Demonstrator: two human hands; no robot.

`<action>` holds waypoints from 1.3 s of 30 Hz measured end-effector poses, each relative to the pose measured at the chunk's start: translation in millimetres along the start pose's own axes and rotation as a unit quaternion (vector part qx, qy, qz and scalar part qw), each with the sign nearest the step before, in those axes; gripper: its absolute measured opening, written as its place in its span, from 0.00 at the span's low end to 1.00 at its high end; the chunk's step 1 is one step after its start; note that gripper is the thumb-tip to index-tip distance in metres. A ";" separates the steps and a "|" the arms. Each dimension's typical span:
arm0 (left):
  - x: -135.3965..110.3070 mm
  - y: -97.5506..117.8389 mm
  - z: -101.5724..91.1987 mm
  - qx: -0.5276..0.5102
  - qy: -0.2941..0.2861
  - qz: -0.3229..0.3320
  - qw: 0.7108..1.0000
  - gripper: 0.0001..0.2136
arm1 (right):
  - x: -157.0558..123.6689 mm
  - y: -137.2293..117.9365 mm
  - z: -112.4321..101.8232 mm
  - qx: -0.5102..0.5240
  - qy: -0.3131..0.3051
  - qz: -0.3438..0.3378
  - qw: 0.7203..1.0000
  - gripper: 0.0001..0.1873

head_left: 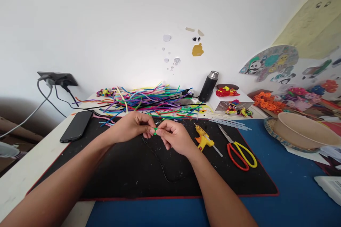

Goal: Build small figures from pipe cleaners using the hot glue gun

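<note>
- The left hand (134, 126) is clamped on a small green piece (155, 131), thumb and forefinger pinching its near side; the curled fingers behind are partly hidden.
- The right hand (176, 136) pinches the same piece from the other side, so the two hands nearly meet. Its other fingers curl below.
- The green piece sits between the fingertips, above the mat (119, 181). Most of it is covered, and its full shape cannot be told.
- Below the hands, a thin black cord (163, 166) curves over the black mat; it is hard to follow near the right forearm.
- Just right of the right hand lies a yellow glue gun (204, 137); the end of its handle is hard to make out beside the wrist.
- Farther right are scissors (241, 154) with one red and one yellow handle, blades partly spread.
- Beyond both hands, pipe cleaners (149, 100) heap so thickly that single ones are hard to trace; the left hand overlaps the near edge.
- Well left of the left hand, a dark phone (76, 126) lies across the mat's edge and the surface (29, 173).
- At far right, a white object (329, 187) is cut off by the frame.
</note>
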State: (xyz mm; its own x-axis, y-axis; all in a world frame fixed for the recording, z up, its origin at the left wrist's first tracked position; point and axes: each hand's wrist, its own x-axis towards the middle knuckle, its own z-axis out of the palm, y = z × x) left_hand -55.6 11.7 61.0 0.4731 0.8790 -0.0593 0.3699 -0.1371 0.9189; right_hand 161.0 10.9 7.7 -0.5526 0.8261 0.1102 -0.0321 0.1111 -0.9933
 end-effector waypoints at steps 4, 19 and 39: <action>3.2 -0.1 8.9 -0.054 0.053 0.049 0.996 0.13 | 2.3 0.8 -1.2 0.071 0.036 0.017 0.997 0.18; 3.3 5.4 14.2 -0.140 0.033 0.068 0.987 0.14 | 1.5 -5.7 0.2 0.151 0.020 0.033 0.988 0.21; 9.0 -3.0 33.1 -0.147 0.159 0.071 0.974 0.19 | 3.3 -7.5 8.8 0.151 0.095 0.019 0.984 0.21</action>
State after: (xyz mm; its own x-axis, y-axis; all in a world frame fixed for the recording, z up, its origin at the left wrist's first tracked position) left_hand -26.0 4.9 44.8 0.2135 0.9642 0.1574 0.0527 -0.1723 0.9836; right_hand 152.2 7.9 15.2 -0.3937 0.9179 0.0491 -0.2763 -0.0672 -0.9587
